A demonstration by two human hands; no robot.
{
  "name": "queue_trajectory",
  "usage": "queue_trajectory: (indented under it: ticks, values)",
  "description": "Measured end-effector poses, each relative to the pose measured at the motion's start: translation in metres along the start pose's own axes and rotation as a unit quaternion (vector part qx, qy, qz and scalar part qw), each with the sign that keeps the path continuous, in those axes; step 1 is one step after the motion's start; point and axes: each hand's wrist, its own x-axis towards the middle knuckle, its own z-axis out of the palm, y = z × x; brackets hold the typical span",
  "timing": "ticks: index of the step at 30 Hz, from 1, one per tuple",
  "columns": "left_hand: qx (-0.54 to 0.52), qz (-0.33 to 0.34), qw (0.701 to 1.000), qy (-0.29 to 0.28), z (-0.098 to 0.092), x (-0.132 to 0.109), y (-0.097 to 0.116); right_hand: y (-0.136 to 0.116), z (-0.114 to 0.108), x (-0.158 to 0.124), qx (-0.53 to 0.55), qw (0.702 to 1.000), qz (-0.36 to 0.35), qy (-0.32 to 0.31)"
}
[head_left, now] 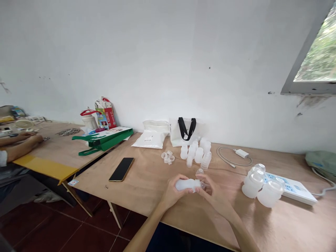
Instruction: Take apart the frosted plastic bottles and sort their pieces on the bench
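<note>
My left hand (170, 190) is closed around a small frosted white plastic bottle (185, 184), which lies sideways above the front of the table. At the bottle's mouth, my right hand (216, 196) grips a clear cap (203, 186); its fingers partly hide the cap. Just beyond my right hand a small clear piece (200, 171) rests on the table. Several frosted bottles without caps (198, 155) stand farther back. To their left lies a loose cluster of white rings (168, 158). Bottles with clear caps (253, 183) are grouped at the right.
A phone (121, 169) lies at the left. Behind are white plastic packages (149, 140) and a white bag (175, 134) with black handles. A charging cable (222, 154) and a power strip (299, 190) are on the right. A co-worker's arms (25, 145) rest on the neighbouring table.
</note>
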Motion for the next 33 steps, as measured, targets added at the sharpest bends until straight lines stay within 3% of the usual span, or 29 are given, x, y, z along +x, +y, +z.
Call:
queue_trajectory:
  ticks: [3,9,11,14,17,20,24,27,30,33]
  values:
    - [-0.003,0.009,1.0,-0.008,0.0,0.0,-0.003,0.0,0.0,-0.001,0.036,0.999,0.004,-0.015]
    - [0.067,0.125,0.989,-0.049,0.0,-0.003,-0.003,0.01,0.004,0.003,0.126,0.985,0.118,-0.019]
    - [0.065,0.109,0.99,-0.066,0.001,-0.005,0.0,0.008,0.004,0.003,0.105,0.989,0.107,-0.009]
    - [0.008,0.021,0.996,-0.092,0.001,-0.005,0.007,0.002,0.001,0.001,0.059,0.997,0.045,0.015]
    - [-0.049,-0.036,0.99,-0.126,-0.001,-0.005,0.013,-0.002,-0.003,-0.001,0.059,0.998,0.008,-0.009]
    - [-0.046,-0.013,0.991,-0.127,-0.002,-0.005,0.014,-0.003,-0.006,-0.002,0.06,0.998,0.014,-0.02]
    - [0.005,0.022,0.995,-0.096,0.001,-0.006,0.011,0.0,-0.002,0.0,0.069,0.996,0.045,0.028]
    - [0.029,0.005,0.994,-0.106,0.003,-0.008,0.009,0.0,0.005,0.001,0.084,0.994,0.034,0.056]
    - [0.03,-0.026,0.99,-0.137,0.004,-0.007,0.004,-0.001,0.011,0.002,0.1,0.994,0.018,0.032]
    - [0.041,-0.046,0.991,-0.122,0.004,-0.005,-0.002,-0.001,0.014,0.001,0.073,0.997,0.001,0.011]
